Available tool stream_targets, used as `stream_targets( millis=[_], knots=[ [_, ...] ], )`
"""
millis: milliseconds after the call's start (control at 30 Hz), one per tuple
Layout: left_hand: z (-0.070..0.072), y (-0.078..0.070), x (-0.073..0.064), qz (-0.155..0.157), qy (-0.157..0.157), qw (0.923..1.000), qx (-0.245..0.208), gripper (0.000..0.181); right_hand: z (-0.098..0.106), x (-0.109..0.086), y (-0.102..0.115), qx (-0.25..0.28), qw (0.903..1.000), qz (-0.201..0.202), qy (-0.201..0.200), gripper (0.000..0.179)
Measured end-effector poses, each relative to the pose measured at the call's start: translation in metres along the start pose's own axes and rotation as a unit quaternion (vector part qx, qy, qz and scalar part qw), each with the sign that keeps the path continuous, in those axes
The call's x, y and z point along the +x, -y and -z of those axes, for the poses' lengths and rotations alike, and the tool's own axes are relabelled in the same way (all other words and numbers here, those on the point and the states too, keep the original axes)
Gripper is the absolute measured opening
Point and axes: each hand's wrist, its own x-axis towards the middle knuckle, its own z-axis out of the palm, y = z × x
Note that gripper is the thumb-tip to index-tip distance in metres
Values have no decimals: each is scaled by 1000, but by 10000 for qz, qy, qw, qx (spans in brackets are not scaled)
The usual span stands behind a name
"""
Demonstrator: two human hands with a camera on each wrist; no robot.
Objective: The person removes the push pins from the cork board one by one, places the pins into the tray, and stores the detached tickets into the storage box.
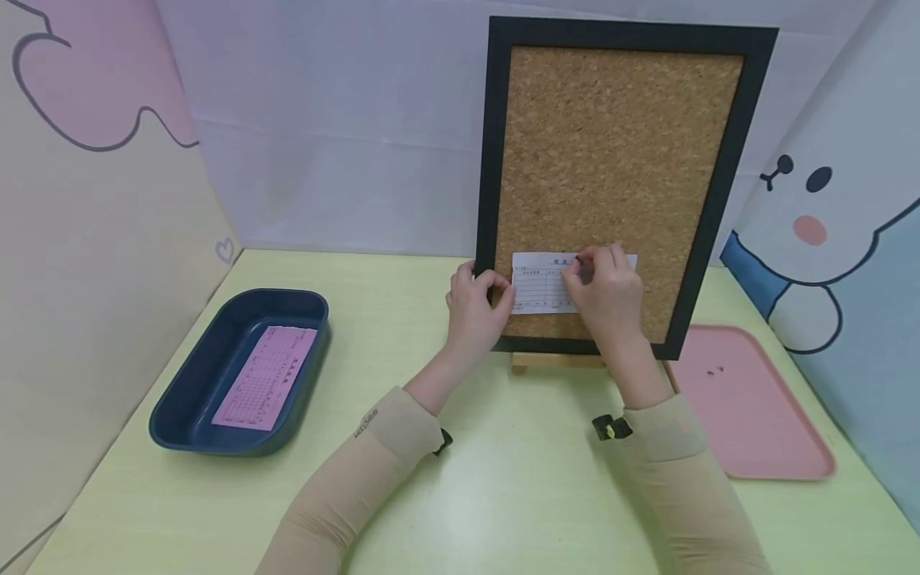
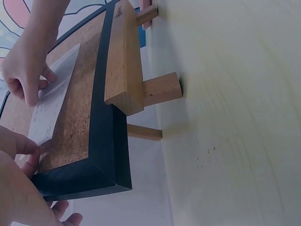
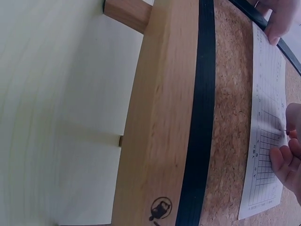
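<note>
A white printed form (image 1: 535,283) lies flat against the lower part of a cork board (image 1: 618,152) with a black frame. My left hand (image 1: 474,307) grips the board's left edge, with some fingers behind the frame and the thumb and index finger on the form's left edge. Near the form's top middle, my right hand (image 1: 611,295) pinches a small pushpin (image 3: 287,132) between thumb and index finger. Its thin needle points at the paper; whether it is in the cork I cannot tell. The right hand hides much of the form's right half in the head view.
The board leans on a wooden stand (image 2: 123,61). A navy tub (image 1: 172,435) at left holds a pink printed form (image 1: 266,379). A pink tray (image 1: 769,431) at right bears small dark bits (image 1: 715,370). Patterned panels surround the table (image 1: 460,495).
</note>
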Motion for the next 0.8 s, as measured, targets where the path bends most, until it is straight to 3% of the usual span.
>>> stream_targets(
  millis=[567,800],
  knots=[
    [4,-4,0,195,127,9997,-98,14,16,-5,-3,292,9995,102,3,10],
    [12,-4,-1,243,183,9994,-173,13,29,-4,-4,566,9984,51,-34,8]
  ],
)
